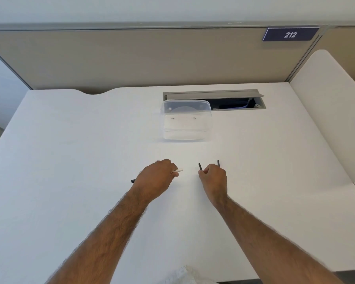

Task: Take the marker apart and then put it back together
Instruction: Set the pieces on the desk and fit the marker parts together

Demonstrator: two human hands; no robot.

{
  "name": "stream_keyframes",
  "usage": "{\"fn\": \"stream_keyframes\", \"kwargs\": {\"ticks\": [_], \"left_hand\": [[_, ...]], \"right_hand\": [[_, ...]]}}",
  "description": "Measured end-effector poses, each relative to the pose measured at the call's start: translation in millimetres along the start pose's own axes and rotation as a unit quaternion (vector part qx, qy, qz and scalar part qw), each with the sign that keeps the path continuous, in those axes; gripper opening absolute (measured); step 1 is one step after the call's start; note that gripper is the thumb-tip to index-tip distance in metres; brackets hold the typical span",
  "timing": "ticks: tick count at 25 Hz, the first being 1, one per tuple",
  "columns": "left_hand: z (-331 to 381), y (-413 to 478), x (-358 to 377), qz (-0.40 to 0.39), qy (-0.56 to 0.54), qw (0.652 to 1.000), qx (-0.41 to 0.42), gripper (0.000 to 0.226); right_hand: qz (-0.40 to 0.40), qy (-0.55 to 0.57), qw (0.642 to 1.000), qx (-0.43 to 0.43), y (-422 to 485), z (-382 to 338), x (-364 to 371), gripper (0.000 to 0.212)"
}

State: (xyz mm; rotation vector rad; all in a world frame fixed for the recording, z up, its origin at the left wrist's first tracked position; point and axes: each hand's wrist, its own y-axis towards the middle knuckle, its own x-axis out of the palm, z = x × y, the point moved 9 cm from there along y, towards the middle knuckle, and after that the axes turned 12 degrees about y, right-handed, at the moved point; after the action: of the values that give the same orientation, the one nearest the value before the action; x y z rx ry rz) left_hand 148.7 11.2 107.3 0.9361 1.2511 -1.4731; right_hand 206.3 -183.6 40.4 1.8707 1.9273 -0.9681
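Note:
My left hand (155,177) is closed around the white marker barrel (178,170). The barrel's open white end pokes out to the right of my fingers, and a dark tip (133,181) shows to the left behind the wrist. My right hand (213,178) pinches a thin dark stick, the ink core (199,166), which points up and away. A second dark piece (218,163) stands out behind my right knuckles; whether my hand holds it or it lies on the table I cannot tell. The two hands are a short gap apart above the white table (90,160).
A clear plastic box (186,119) with a lid stands further back at the centre. Behind it an open cable hatch (214,99) is set in the table. A beige partition with a "212" sign (290,34) closes the far side. A white side panel (326,119) rises at right.

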Motion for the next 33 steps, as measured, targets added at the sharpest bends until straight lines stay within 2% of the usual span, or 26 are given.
{"fn": "stream_keyframes", "kwargs": {"ticks": [5, 15, 27, 31, 33], "left_hand": [[-9, -4, 4, -0.001, -0.006, 1.0, -0.002, 0.025], [-22, -6, 13, -0.003, -0.031, 0.999, -0.013, 0.023], [-15, -8, 18, 0.005, -0.037, 0.999, 0.0, 0.022], [-13, -9, 13, 0.017, -0.029, 0.999, -0.008, 0.022], [-14, -10, 9, 0.03, -0.035, 0.999, -0.029, 0.021]], "right_hand": [[0.017, -0.032, 0.999, 0.03, 12, 1, 6, 0.02], [0.034, -0.019, 0.997, 0.06, 13, 8, 7, 0.022], [0.037, -0.05, 0.996, 0.059, 13, 15, 2, 0.025], [0.06, 0.025, 0.998, 0.011, -1, -8, -9, 0.025], [0.013, 0.085, 0.996, -0.032, -19, -22, 0, 0.019]]}}
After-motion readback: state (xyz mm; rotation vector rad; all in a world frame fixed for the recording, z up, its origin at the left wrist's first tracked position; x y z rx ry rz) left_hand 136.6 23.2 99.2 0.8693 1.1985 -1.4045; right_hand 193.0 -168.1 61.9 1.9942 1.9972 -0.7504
